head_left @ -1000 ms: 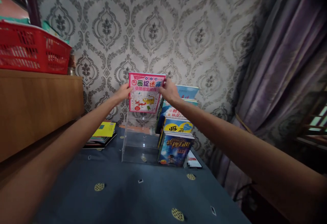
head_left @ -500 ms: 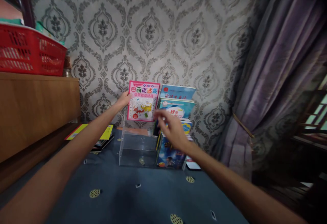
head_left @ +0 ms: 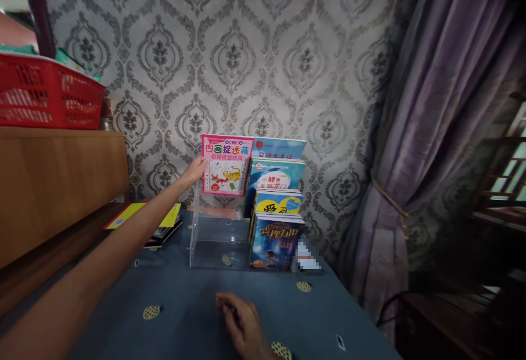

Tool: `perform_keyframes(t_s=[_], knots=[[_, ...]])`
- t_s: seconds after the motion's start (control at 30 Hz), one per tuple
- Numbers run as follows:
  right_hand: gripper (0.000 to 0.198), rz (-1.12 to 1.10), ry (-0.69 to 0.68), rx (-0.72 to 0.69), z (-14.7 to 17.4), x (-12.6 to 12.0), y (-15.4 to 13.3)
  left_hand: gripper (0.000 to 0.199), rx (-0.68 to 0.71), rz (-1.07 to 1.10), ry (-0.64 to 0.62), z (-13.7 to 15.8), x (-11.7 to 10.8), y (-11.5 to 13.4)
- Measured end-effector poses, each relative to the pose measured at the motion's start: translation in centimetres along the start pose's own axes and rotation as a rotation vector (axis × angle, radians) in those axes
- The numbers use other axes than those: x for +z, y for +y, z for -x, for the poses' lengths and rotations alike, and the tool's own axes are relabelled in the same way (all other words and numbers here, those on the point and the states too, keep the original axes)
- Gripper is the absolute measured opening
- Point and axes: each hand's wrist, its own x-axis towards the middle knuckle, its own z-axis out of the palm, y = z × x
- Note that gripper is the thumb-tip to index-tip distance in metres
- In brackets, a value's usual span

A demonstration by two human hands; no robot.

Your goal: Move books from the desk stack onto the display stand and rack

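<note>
Pink book [head_left: 224, 171] stood upright at rack [head_left: 217, 231] top left, left edge held.

Cover is faced out to the camera, title up, long axis vertical. Left edge is held by left hand [head_left: 194, 171], nearly closed on it, at about mid-height; far-side fingers are hidden. Book is thus set just right of that grip. Right hand [head_left: 245, 319] is held in front of rack, fingers half curled, nothing gripped; contact with the cloth [head_left: 184, 305] can't be told. Blue and yellow books [head_left: 276, 173] are stacked in tiers on rack's right side; a pile [head_left: 170, 216] is laid left of rack.
</note>
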Motion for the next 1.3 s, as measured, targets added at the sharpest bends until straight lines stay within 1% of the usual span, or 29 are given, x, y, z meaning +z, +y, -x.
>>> perform_keyframes(t_s=[0.1, 0.23, 0.33, 0.57, 0.8, 0.9, 1.03, 1.17, 1.3], knots=[[0.048, -0.049, 0.057, 0.058, 0.3, 0.5, 1.3, 0.015, 0.007, -0.009, 0.001, 0.0, 0.0, 0.0], [0.064, -0.165, 0.018, 0.177, -0.2, 0.5, 1.8, 0.015, 0.01, -0.023, 0.016, -0.3, 0.1, 0.0], [0.072, -0.23, 0.005, 0.199, -0.6, 0.6, 1.8, 0.016, 0.01, -0.028, 0.024, -0.4, 0.2, 0.0], [0.065, -0.272, 0.029, 0.212, -0.7, 0.7, 1.8, 0.016, 0.009, -0.035, 0.015, -0.2, 0.1, 0.1], [0.063, -0.263, 0.071, 0.217, -0.5, 0.7, 1.5, 0.015, 0.012, -0.025, 0.024, -0.6, 0.3, -0.1], [0.062, -0.247, 0.067, 0.222, -0.4, 0.6, 1.2, 0.015, 0.023, -0.019, 0.017, -0.5, 0.3, -0.1], [0.065, -0.243, 0.021, 0.215, -0.4, 0.4, 0.9, 0.015, 0.032, -0.019, 0.002, -0.4, 0.1, -0.2], [0.065, -0.239, 0.046, 0.22, -0.4, 0.3, 0.8, 0.017, 0.031, -0.021, 0.008, -0.3, 0.1, -0.6], [0.063, -0.228, -0.014, 0.211, -0.4, 0.1, 0.3, 0.02, 0.021, -0.052, 0.036, -0.2, 0.2, -0.9]])
